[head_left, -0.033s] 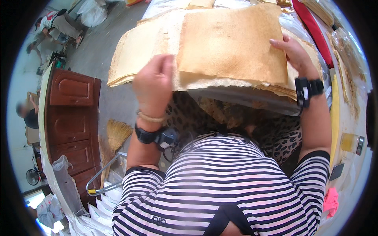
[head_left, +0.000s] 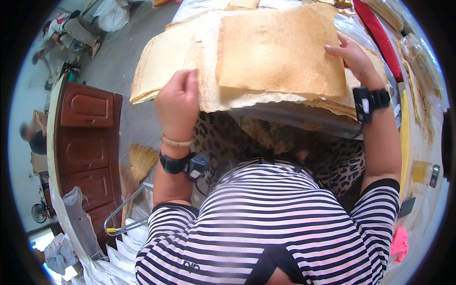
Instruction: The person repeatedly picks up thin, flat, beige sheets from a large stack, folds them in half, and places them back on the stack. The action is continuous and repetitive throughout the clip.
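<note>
A tan, rough-surfaced sheet [head_left: 280,52] lies over a paler sheet [head_left: 209,90] with a ragged edge, on top of a stack of similar cream sheets [head_left: 159,61]. My left hand [head_left: 178,97] is closed in a pinch at the near left edge of the paler sheet. At the tan sheet's right edge, my right hand [head_left: 355,59] grips it, thumb on top and the other fingers partly hidden. The near edges of the sheets overhang my lap.
A red strip [head_left: 377,38] runs along the right, near clear plastic wrapping [head_left: 420,61]. A jar [head_left: 425,174] and a phone [head_left: 406,207] lie farther down that side. Brown cabinets [head_left: 88,128] and a straw broom [head_left: 142,159] are at left; several people are beyond.
My left hand has moved a little left and down, and the paler sheet's near corner shows further left. The tan sheet and my right hand have barely shifted.
</note>
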Available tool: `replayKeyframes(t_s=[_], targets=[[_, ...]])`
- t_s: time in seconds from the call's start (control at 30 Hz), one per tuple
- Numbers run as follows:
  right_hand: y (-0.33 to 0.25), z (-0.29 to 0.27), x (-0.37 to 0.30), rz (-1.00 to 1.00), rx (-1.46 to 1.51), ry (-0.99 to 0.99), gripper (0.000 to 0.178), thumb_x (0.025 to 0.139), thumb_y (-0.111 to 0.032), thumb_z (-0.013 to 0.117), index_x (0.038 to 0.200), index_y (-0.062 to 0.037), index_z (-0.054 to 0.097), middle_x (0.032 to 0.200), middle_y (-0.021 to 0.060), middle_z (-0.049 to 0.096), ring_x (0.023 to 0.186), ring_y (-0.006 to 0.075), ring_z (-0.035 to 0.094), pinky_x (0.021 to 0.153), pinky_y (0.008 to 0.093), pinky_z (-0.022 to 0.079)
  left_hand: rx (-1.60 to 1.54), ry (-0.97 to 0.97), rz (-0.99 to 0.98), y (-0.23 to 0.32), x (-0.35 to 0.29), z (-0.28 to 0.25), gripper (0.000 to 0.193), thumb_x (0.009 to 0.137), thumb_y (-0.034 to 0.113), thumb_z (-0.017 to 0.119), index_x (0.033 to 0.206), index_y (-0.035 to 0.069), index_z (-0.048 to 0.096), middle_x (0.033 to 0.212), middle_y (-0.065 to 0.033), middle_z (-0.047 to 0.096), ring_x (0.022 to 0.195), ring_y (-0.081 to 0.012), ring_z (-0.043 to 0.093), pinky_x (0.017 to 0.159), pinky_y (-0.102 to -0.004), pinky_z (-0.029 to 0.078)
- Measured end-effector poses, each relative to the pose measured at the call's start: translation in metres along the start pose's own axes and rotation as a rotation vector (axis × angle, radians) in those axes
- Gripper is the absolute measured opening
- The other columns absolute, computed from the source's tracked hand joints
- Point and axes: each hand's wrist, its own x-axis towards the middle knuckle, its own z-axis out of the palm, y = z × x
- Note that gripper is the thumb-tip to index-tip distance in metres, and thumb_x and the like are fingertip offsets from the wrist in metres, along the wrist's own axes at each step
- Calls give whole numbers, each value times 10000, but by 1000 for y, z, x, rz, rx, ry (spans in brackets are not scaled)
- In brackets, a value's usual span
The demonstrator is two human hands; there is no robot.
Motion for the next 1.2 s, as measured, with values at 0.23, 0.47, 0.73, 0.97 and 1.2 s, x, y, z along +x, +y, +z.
replayKeyframes(t_s=[0.23, 0.47, 0.73, 0.97, 1.2], targets=[[-98, 94, -72, -658, -417, 96, 756, 880, -391, 851, 1512, -97, 559, 1368, 192, 681, 1296, 328, 636, 1121, 417, 505, -646, -416, -723, -20, -31, -5, 478, 1059, 493, 626, 1069, 24, 718, 810, -54, 753, 657, -120, 711, 547, -208, 494], [-103, 156, -106, -662, -553, 18, 597, 833, -258, 796, 1355, -20, 629, 1370, 193, 654, 1299, 364, 599, 1095, 459, 480, -814, -510, -768, -5, -33, 10, 372, 1067, 353, 603, 1174, 8, 693, 981, -116, 786, 726, -167, 753, 576, -247, 552], [-97, 134, -118, -905, -459, 184, 269, 844, -108, 715, 1113, -93, 727, 978, 53, 719, 915, 260, 705, 738, 379, 582, -1046, -731, -798, 4, -50, 15, 364, 1078, 309, 550, 1236, 6, 675, 997, -129, 788, 764, -162, 731, 662, -274, 569], [-68, 102, -146, -846, -392, 65, 406, 803, -35, 725, 1203, -104, 745, 1144, 82, 741, 1023, 298, 716, 827, 394, 599, -1115, -857, -793, 48, -61, 31, 349, 1091, 293, 532, 1284, 30, 655, 989, -126, 782, 773, -169, 728, 673, -282, 564], [-50, 84, -161, -772, -397, 111, 403, 779, 2, 735, 1147, -153, 787, 1120, 67, 762, 1013, 286, 730, 819, 378, 599, -1098, -1045, -639, 91, -63, 44, 338, 1119, 289, 507, 1233, 17, 672, 997, -132, 792, 773, -160, 722, 670, -266, 552]])
